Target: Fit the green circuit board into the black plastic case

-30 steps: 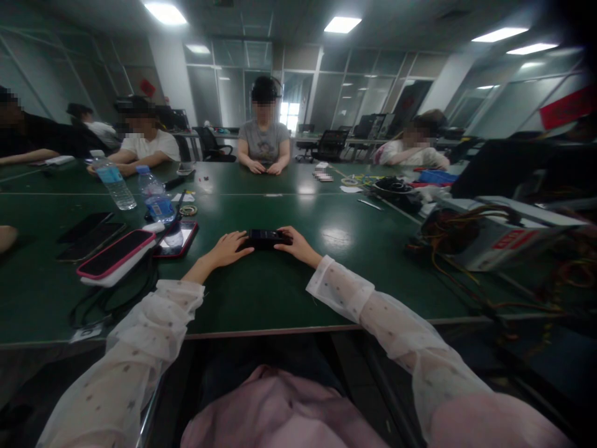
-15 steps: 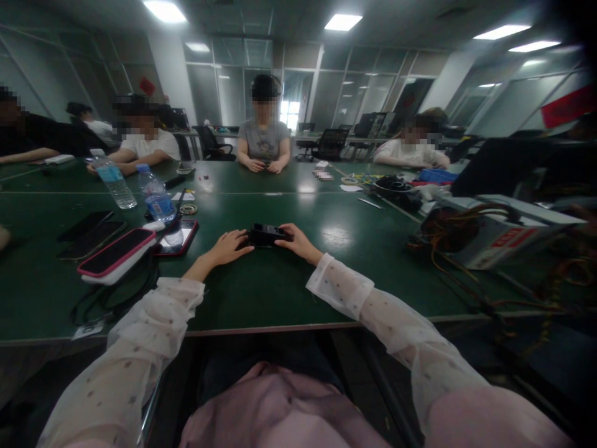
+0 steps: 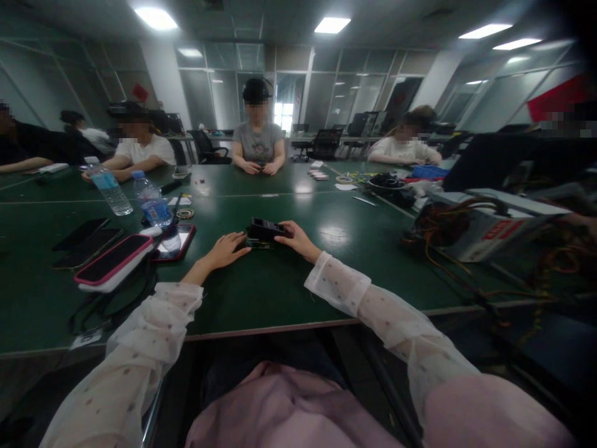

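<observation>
A black plastic part with square openings, like a fan shroud or cover (image 3: 267, 230), is tilted up over a small circuit board (image 3: 260, 244) on the green table. My right hand (image 3: 297, 239) grips the cover's right end between thumb and fingers. At the board's left end, my left hand (image 3: 227, 250) rests low on the table, its thumb and fingertips around the edge of the board. Most of the board is hidden under the cover.
Left of my hands lie a pink-edged phone (image 3: 114, 260), a red-cased tablet (image 3: 175, 242) and dark phones (image 3: 88, 246), with two water bottles (image 3: 153, 200) behind. A metal power supply (image 3: 489, 227) with loose cables stands right. Other people sit around the table (image 3: 261, 298).
My right hand has raised the black cover slightly, and the circuit board beneath now shows. My left hand has stayed at the same end. The view has shifted a little.
</observation>
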Available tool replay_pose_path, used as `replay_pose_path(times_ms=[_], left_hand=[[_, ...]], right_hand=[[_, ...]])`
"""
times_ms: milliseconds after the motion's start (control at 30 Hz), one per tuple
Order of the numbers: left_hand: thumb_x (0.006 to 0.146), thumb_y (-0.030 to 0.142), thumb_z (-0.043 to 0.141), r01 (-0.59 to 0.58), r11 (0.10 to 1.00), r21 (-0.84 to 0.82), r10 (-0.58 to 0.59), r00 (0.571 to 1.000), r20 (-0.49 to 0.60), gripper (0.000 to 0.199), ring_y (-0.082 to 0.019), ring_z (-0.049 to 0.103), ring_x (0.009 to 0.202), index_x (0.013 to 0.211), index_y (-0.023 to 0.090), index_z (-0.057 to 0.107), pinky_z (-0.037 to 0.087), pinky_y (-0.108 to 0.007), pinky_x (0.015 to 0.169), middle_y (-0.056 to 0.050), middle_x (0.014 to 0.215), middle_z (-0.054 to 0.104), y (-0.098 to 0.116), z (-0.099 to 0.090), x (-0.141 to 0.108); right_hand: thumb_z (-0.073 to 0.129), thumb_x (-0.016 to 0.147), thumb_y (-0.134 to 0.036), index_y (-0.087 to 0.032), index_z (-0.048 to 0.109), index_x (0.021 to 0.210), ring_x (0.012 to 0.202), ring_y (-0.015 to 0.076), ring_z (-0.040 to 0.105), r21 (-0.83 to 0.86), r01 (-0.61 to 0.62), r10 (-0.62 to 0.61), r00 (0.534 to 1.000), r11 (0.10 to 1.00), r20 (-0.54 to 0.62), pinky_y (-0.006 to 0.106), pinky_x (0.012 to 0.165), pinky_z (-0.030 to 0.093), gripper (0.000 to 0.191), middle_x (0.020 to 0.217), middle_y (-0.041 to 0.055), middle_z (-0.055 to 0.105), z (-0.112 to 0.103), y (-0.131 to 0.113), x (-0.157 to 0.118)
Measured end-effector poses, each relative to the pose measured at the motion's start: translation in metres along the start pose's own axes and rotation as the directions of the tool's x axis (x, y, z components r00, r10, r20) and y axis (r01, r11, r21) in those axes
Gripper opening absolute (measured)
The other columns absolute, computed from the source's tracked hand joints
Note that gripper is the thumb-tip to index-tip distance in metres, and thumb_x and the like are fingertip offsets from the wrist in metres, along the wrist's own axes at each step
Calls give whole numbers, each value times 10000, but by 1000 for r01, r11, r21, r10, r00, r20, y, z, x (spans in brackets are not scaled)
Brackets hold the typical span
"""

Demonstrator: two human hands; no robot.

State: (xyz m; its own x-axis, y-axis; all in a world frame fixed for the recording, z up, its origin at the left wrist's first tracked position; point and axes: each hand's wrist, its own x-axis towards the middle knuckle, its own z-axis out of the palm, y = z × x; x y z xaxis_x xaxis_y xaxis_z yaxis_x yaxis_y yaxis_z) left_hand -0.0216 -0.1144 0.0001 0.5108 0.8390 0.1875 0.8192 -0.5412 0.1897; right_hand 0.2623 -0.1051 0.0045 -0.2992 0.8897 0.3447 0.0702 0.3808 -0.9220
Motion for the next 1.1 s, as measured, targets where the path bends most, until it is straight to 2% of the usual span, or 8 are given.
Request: replay_pose_path(times_ms=[300,600,700,833,1100], left_hand=[[906,668,274,-13,1000,-6,13,999,-29,663,-285,362,1367,1381,239,448,276,-476,1113,-81,1488,405,-4,4,2],[904,678,255,-8,1000,-10,8,1000,-11,683,-285,341,1381,1374,224,456,261,-473,1126,-84,1501,386,-5,4,1],[902,681,258,-7,1000,-12,7,1000,-15,688,-283,348,1376,1372,219,456,263,-475,1124,-88,1496,393,-5,4,1],[902,678,267,-8,1000,-12,8,1000,-23,667,-278,362,1367,1345,227,479,271,-474,1119,-86,1484,410,-6,5,1],[909,670,264,-18,1000,1,18,1000,-16,659,-281,355,1371,1351,228,473,273,-473,1118,-83,1490,400,-7,5,1]], right_hand=[[764,664,-441,-227,482,1108,1029,229,618,-6,28,-29,983,1000,-180,419,950,484,567,1075,56,642,-21,0,7],[764,628,-414,-218,458,1075,948,243,606,-211,-8,-87,895,977,-437,462,915,479,576,982,45,614,-57,25,13],[757,638,-428,-221,457,1085,958,243,603,-261,-44,-83,885,964,-457,462,918,474,577,1004,49,615,-66,35,9],[750,649,-429,-210,460,1102,971,247,606,-308,-71,-75,897,949,-436,457,911,475,581,1029,64,617,-73,43,3],[749,640,-429,-200,473,1088,977,257,623,-359,-100,-70,899,928,-432,459,902,490,574,1029,78,630,-73,49,2]])
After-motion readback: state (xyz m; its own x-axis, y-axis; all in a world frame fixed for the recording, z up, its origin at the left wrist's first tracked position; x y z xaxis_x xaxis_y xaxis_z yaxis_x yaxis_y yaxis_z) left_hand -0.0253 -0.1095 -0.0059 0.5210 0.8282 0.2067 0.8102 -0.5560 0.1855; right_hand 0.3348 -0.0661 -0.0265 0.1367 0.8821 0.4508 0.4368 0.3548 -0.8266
